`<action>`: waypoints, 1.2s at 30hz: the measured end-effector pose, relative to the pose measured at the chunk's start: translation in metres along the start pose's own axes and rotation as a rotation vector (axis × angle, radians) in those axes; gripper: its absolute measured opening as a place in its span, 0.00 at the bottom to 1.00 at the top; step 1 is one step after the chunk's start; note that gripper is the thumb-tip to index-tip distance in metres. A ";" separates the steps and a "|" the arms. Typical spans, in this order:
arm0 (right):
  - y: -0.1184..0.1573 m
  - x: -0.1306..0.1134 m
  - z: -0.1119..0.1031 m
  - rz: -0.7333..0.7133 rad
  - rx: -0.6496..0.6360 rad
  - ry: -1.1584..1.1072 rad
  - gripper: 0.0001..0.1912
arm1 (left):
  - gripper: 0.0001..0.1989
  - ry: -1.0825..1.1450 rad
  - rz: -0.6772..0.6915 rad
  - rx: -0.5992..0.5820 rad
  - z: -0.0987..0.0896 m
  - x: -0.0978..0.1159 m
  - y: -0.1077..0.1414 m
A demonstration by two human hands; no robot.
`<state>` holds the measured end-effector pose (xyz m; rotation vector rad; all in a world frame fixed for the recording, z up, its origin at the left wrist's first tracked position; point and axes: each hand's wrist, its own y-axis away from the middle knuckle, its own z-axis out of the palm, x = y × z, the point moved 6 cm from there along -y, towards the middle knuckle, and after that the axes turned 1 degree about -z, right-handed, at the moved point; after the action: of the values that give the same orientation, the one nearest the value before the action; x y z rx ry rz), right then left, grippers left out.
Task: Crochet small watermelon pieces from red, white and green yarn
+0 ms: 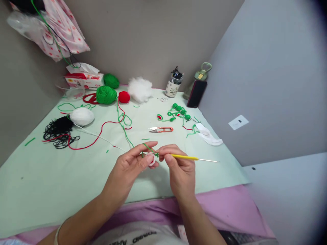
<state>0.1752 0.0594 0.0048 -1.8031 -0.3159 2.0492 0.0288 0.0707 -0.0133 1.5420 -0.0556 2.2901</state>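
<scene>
Pinched between the thumb and fingers of my left hand (133, 161) is a small round crochet piece (151, 159), white with a little red. Green yarn (148, 147) runs over my left index finger to the work. My right hand (181, 168) grips a crochet hook (185, 157) with a yellow handle, its rear metal end pointing right. The hook's front tip meets the green stitches (156, 154) at the piece's edge, between both hands. White yarn (102, 136) trails from my left hand back to a white ball (82, 116).
Orange-handled thread snips (161, 129) lie beyond my hands. Green crocheted bits (180, 110) and a white piece (208, 134) are at right. Farther back stand green yarn balls (106, 95), a red ball (124, 97), stuffing (140, 89), a jar (174, 85) and a phone (197, 94). Black yarn (58, 131) lies left.
</scene>
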 end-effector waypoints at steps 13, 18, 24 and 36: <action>-0.003 0.005 -0.003 0.151 0.032 -0.209 0.09 | 0.11 -0.063 0.001 0.025 -0.005 0.004 -0.001; -0.002 0.001 -0.005 0.123 -0.010 -0.159 0.11 | 0.11 -0.068 -0.005 0.032 -0.007 0.004 0.001; 0.003 -0.015 -0.004 -0.050 -0.042 0.024 0.11 | 0.10 -0.143 0.039 0.063 -0.007 0.009 0.001; 0.018 -0.033 0.006 -0.430 -0.106 0.416 0.16 | 0.10 -0.288 0.197 0.245 -0.008 0.022 0.006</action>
<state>0.1702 0.0297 0.0276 -1.9612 -0.6324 1.3557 0.0128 0.0728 0.0045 2.0693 -0.0024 2.2687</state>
